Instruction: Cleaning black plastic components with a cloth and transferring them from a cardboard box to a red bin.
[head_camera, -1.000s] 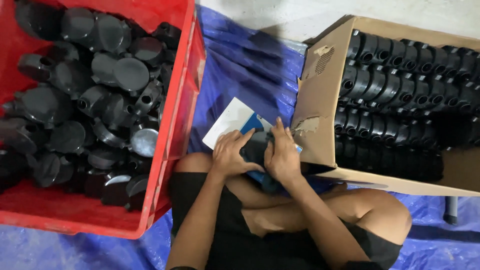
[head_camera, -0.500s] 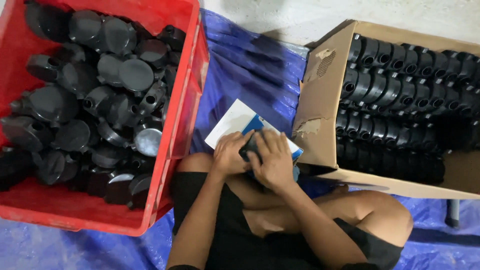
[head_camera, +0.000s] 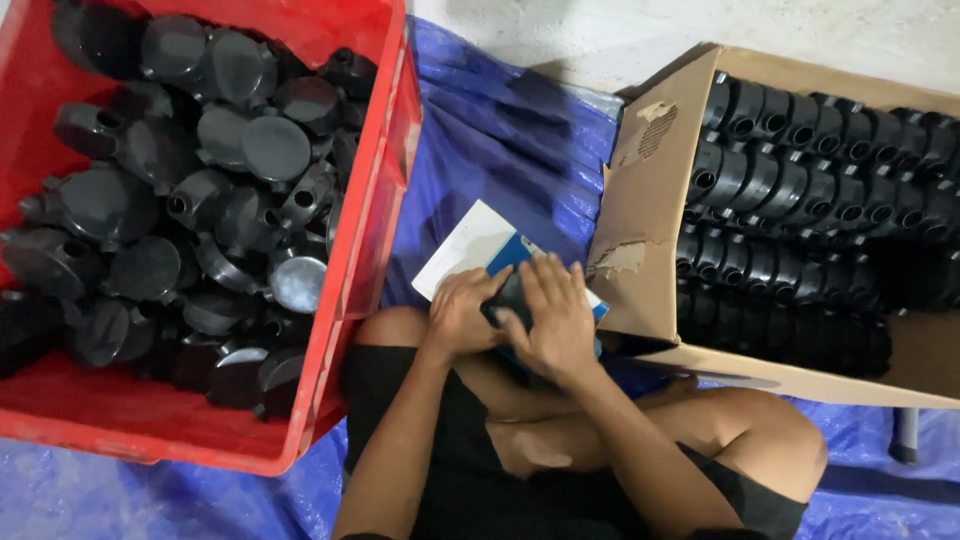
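Both hands, left hand (head_camera: 462, 312) and right hand (head_camera: 552, 318), close around a round black plastic part (head_camera: 508, 298) above a white-and-blue card (head_camera: 470, 250).

Both hands meet over the lap, closed around one small dark part (head_camera: 508, 298).

The left hand (head_camera: 462, 312) curls its fingers in against the near-left side of the part, knuckles up, wrist bent slightly inward. The right hand (head_camera: 553, 318) lies over the part from the right, palm down, fingers spread and pointing away from the body, thumb tucked toward the left hand so the two touch. Both forearms are bare and run from the bottom of the view up to the part, the left one nearly straight, the right one slanting in from the lower right. The legs are folded beneath the part, the right knee bent outward.
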